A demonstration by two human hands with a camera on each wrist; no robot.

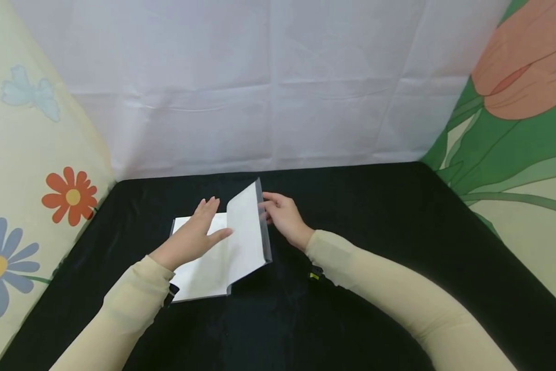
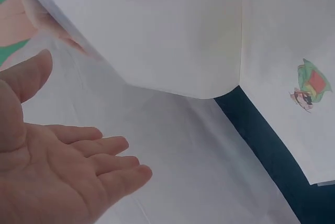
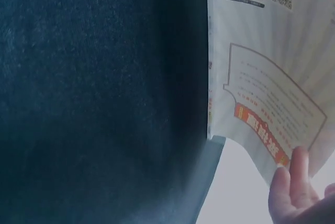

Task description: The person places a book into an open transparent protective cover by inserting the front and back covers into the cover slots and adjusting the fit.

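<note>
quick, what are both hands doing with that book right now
Left hand: open, flat on the open book's left page.
Right hand: fingers hold the raised back cover by its edge.

An open white paperback book (image 1: pixel 222 257) lies on the black cloth-covered worktop (image 1: pixel 375 247), left of centre. The left hand (image 1: pixel 191 237) rests on its left page; the right hand (image 1: pixel 284 216) is behind its raised right cover.

Long beige sleeves (image 1: pixel 398 293); bare hands
</note>
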